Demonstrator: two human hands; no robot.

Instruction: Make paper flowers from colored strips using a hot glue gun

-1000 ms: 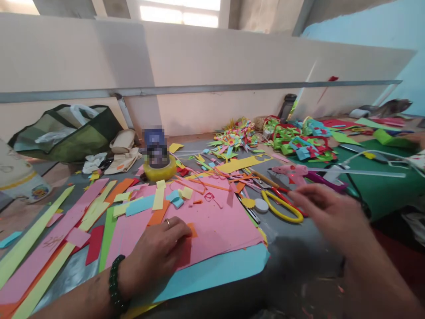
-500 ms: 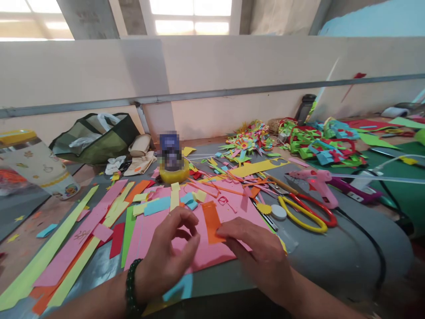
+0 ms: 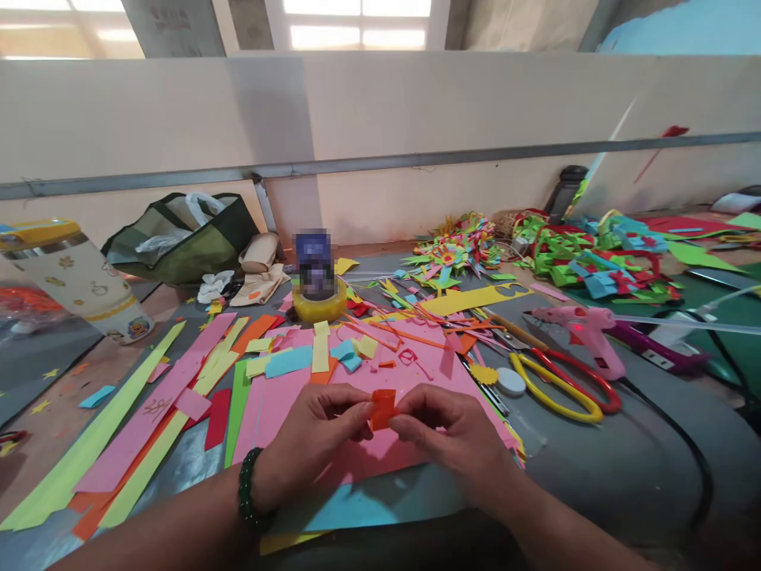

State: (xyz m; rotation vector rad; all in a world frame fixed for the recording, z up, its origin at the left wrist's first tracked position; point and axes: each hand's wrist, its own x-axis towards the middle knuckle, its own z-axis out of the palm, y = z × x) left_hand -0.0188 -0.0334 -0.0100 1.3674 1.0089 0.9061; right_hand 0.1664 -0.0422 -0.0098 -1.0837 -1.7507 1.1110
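Observation:
Between my two hands, above the pink sheet [image 3: 357, 460], is a small orange paper piece [image 3: 384, 409]. My left hand [image 3: 333, 424] pinches its left edge between thumb and fingers; a dark green bead bracelet [image 3: 246, 488] circles that wrist. The right edge of the piece is gripped by my right hand [image 3: 443, 432]. Just beyond my hands, small blue [image 3: 288, 362], pale yellow [image 3: 319, 353] and orange strips lie on the pink sheet. Thin scraps and a red curl [image 3: 407, 357] lie near them.
On the right are yellow-handled scissors [image 3: 556, 400], red-handled scissors [image 3: 609, 396] and a pink glue gun [image 3: 594, 329] with a trailing cable. Long paper strips [image 3: 136, 436] and a tumbler [image 3: 77, 277] stand or lie left. A yellow tape roll [image 3: 321, 308] is behind.
My left hand has moved right and closed on the orange piece, which is now raised and looks shorter. The view has shifted slightly, and more of a blue sheet shows below the pink one.

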